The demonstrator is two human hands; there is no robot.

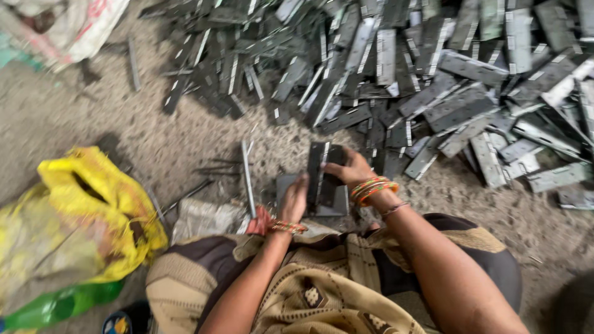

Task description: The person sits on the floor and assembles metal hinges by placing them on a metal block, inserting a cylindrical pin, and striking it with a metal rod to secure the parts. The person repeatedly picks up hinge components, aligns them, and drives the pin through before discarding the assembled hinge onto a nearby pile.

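Observation:
My left hand (294, 199) and my right hand (350, 167) both grip a dark metal hinge plate (322, 175) held upright over a flat grey metal block (340, 203) on the sandy ground. The left hand presses its lower left side, the right hand wraps its upper right edge. Both wrists wear coloured bangles. A thin metal rod (248, 179) lies just left of the left hand.
A big heap of grey metal hinge plates (433, 80) covers the ground ahead and to the right. A yellow plastic bag (93, 210) and a green bottle (59, 306) lie at left. A white sack (68, 28) sits at top left. My patterned clothing (322, 284) fills the bottom.

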